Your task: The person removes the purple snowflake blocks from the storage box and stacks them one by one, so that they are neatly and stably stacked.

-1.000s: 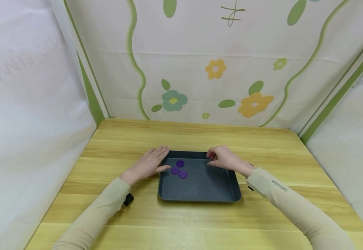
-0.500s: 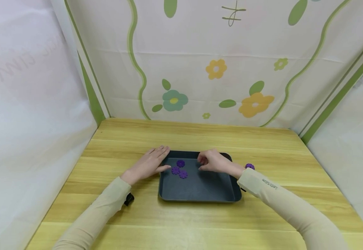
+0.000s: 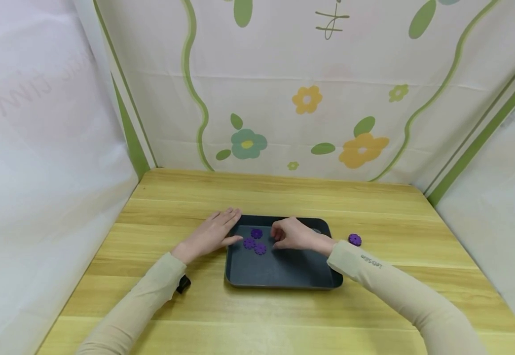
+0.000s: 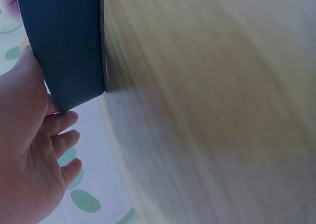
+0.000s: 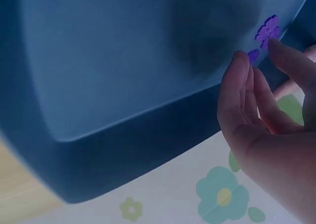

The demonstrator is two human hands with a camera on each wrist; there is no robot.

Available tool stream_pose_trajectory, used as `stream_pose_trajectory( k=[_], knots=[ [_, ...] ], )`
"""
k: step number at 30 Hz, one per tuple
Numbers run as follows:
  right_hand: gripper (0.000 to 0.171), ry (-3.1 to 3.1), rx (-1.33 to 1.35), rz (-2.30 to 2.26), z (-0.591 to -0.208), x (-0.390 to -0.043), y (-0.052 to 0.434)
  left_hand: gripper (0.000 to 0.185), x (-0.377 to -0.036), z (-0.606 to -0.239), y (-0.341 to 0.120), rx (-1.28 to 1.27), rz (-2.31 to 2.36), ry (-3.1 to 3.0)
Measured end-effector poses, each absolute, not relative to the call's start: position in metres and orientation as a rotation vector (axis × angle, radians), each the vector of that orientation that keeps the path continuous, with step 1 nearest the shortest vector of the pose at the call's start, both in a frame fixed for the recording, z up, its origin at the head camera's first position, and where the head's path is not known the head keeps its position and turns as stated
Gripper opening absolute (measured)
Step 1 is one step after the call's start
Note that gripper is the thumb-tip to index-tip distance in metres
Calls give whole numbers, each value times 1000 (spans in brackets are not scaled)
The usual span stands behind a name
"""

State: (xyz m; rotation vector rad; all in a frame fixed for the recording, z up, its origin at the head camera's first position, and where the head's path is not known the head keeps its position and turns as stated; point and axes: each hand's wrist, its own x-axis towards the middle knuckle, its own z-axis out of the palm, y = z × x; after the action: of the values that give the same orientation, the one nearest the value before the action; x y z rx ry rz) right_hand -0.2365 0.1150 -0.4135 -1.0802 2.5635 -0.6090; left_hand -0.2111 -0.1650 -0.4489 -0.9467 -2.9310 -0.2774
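Observation:
A dark tray (image 3: 284, 268) lies at the middle of the wooden table (image 3: 279, 195). Three purple flower-shaped pieces (image 3: 256, 233) cluster in its far left part. My left hand (image 3: 222, 228) lies flat on the table with straight fingers against the tray's left rim (image 4: 64, 41). My right hand (image 3: 276, 236) hovers over the tray just right of the pieces. In the right wrist view its fingers (image 5: 237, 80) are nearly straight, close to the purple pieces (image 5: 268, 30), with nothing between them and the thumb. Another purple piece (image 3: 354, 240) lies on the table right of the tray.
Sheets printed with flowers (image 3: 306, 98) wall in the table at the back and on both sides. Bare wood runs behind and in front of the tray. A small black object (image 3: 182, 283) sits under my left wrist.
My right hand has moved left from the tray's far right corner to beside the purple pieces. That uncovered the piece on the table. My left hand has stayed put.

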Motion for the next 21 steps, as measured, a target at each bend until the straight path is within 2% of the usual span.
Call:
stream_pose_trajectory(
  k=[21],
  knots=[
    [24,2483,-1118,-623,-418,-238,94,74,-214,-453,-166,-945,-276,-2909]
  ],
)
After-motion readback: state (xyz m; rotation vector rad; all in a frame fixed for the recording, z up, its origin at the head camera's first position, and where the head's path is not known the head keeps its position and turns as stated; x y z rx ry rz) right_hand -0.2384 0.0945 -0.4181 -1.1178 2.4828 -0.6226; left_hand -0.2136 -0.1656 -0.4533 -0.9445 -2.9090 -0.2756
